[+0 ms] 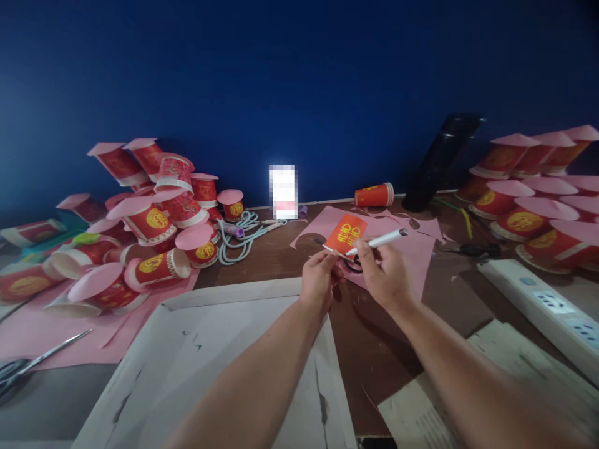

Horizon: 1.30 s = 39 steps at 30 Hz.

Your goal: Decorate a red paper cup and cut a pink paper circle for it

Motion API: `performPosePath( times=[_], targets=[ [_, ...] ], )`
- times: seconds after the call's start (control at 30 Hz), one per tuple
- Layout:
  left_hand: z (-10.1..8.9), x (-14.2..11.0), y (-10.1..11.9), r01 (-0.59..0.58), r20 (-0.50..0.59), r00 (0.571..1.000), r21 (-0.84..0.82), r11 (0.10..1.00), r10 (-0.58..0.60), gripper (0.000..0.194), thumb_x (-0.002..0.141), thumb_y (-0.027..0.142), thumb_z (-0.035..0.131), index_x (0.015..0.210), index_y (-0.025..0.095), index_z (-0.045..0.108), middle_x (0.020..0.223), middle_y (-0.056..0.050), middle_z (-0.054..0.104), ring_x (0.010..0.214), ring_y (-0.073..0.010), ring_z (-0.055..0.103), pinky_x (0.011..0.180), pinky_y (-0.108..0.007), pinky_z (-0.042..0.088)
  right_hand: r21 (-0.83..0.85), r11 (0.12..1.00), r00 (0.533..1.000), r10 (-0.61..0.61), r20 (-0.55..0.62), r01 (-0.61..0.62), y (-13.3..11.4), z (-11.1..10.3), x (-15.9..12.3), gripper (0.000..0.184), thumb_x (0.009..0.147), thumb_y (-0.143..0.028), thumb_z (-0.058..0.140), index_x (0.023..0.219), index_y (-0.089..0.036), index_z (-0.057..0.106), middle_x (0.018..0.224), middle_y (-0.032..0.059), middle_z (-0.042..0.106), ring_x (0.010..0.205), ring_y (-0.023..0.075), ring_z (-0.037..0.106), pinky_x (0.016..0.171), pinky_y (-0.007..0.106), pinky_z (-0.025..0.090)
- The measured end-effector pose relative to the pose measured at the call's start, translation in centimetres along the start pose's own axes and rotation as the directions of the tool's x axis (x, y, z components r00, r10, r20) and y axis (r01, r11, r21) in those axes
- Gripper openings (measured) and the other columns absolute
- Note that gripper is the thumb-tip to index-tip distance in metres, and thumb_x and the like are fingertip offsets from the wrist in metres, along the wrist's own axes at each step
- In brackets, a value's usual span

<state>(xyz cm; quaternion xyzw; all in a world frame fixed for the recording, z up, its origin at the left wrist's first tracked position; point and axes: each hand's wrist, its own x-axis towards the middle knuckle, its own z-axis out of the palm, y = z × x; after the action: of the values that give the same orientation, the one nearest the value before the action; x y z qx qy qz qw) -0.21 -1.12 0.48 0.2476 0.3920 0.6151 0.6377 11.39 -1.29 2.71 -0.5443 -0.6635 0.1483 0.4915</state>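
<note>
- At center frame, the left hand [321,282] is clamping its grip on the red cup [345,233] near its lower rim.
- The right hand [382,274] is closing its grip around a white pen [381,239].
- Clean work is probably demanding a still cup, lightly guided pen.

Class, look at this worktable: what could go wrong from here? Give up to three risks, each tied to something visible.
1. The right hand holds a white pen with its tip close to the left hand at the red cup; a slip might mark the fingers.
2. The heaped cups on the left look loosely piled, so a bump could topple some.
3. The scissors lie with blades exposed; a careless reach could mean a cut.
</note>
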Motion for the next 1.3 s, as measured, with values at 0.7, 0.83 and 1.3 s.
performPosePath(
  times=[0.7,0.83,1.3],
  targets=[
    [0.02,-0.04,0.15,0.013,-0.024,1.000,-0.053,0.999,-0.014,0.025,0.057,0.031,0.075,0.069,0.013,0.062,0.052,0.004,0.051,0.044,-0.0048,0.044,0.044,-0.018,0.036,-0.062,0.997,0.999,-0.039,-0.030,0.037,0.04,0.02,0.02,0.037,0.091,-0.047,0.045,0.084,-0.017,0.065,0.075,0.0084,0.072,0.068,0.0210,0.067,0.061,0.029,0.047],
    [0.03,-0.13,0.21,0.013,-0.021,1.000,-0.057,0.998,-0.015,0.026,0.057,0.031,0.076,0.069,0.013,0.061,0.053,0.003,0.052,0.044,-0.0044,0.044,0.042,-0.017,0.033,-0.099,0.995,0.998,-0.028,-0.058,0.022,0.05,-0.02,0.13,0.039,0.091,-0.049,0.043,0.088,-0.017,0.066,0.079,0.0099,0.072,0.072,0.0229,0.068,0.062,0.030,0.047],
    [0.03,-0.26,0.28,0.018,-0.018,1.000,-0.033,0.999,-0.019,0.026,0.059,0.032,0.073,0.069,0.013,0.059,0.060,0.002,0.055,0.042,-0.0031,0.040,0.038,-0.018,0.030,-0.126,0.992,0.996,-0.024,-0.091,0.012,0.20,-0.21,0.18,0.040,0.092,-0.049,0.042,0.093,-0.018,0.066,0.083,0.0101,0.073,0.076,0.0239,0.067,0.065,0.032,0.048]
  ],
)
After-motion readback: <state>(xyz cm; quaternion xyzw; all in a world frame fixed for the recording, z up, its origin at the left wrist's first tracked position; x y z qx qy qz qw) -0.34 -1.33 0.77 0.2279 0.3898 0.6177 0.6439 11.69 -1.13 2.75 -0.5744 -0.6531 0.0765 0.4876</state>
